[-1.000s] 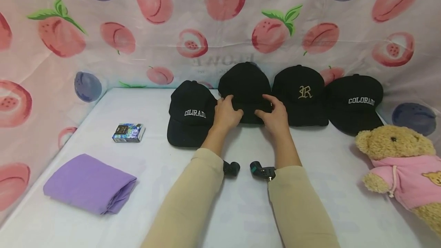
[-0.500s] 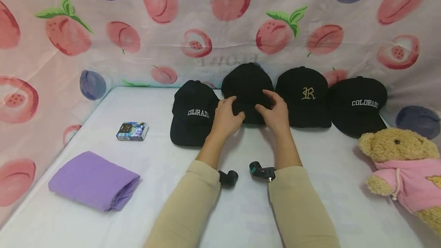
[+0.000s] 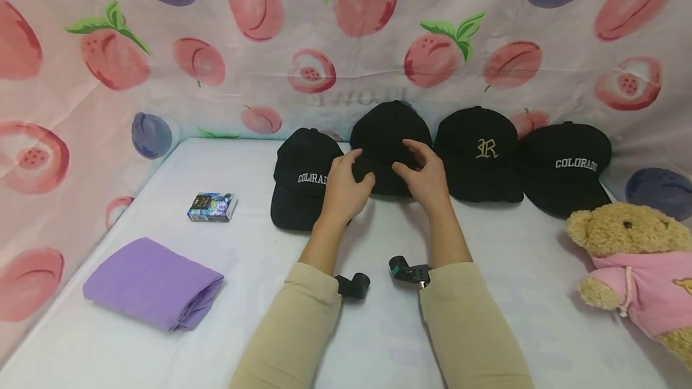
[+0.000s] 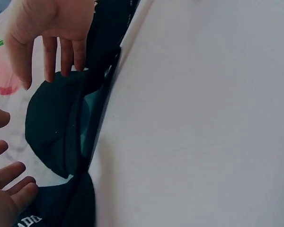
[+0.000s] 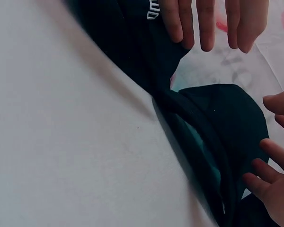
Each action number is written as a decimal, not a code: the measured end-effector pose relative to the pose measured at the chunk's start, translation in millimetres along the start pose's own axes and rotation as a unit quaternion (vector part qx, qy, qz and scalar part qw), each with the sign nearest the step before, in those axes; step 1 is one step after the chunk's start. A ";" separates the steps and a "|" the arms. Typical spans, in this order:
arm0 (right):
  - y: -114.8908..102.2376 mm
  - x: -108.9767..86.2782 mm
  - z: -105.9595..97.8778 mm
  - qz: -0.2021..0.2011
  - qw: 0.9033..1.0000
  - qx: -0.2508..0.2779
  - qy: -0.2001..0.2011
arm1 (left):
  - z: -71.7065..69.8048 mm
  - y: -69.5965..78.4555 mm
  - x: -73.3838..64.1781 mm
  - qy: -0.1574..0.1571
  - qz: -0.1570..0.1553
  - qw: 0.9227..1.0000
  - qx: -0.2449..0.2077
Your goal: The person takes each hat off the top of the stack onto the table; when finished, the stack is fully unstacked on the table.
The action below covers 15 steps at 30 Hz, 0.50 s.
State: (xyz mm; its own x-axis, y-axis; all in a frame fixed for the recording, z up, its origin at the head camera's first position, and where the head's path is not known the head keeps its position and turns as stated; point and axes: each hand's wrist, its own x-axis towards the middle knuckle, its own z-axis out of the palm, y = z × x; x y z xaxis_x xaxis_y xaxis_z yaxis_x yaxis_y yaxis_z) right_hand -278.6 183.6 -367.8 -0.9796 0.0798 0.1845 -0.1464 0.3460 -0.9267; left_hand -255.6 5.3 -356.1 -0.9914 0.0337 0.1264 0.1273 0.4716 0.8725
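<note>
A plain black baseball cap (image 3: 390, 131) stands at the back of the white table, its brim toward me. My left hand (image 3: 346, 188) hovers at its left, fingers spread and loosely bent, overlapping the edge of a black COLORADO cap (image 3: 303, 161). On the other side is my right hand (image 3: 427, 179), thumb and fingers apart, in front of the plain cap's right part. In the left wrist view, a gap shows between the left hand (image 4: 9, 194) and the plain cap (image 4: 54, 125). The right hand (image 5: 277, 182) has its fingertips close to that cap; contact is unclear. Neither hand holds anything.
To the right stand a black cap with a gold R (image 3: 476, 167) and another COLORADO cap (image 3: 567, 149). A teddy bear (image 3: 632, 263) in pink lies at the right edge. On the left are a small patterned box (image 3: 212, 207) and a folded purple cloth (image 3: 151, 284). A fruit-print curtain (image 3: 243, 77) hangs behind.
Both hands were at the plain cap's brim. The left hand has since drawn back to the left, and the right hand has shifted slightly left. The view has turned slightly; the caps stay put.
</note>
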 end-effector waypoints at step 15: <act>-19.3 -6.5 5.2 0.000 0.997 0.055 -0.053 | -38.5 -4.2 -8.9 0.040 0.020 0.999 0.003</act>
State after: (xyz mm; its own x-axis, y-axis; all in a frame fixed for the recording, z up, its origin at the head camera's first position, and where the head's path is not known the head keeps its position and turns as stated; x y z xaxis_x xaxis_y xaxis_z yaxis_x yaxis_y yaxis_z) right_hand -270.1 171.5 -352.8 -0.9878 -0.0206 0.1542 -0.1546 0.2405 -0.9583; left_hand -246.2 -30.9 -342.8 -0.9800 -0.0167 0.1985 0.1667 0.4773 0.8628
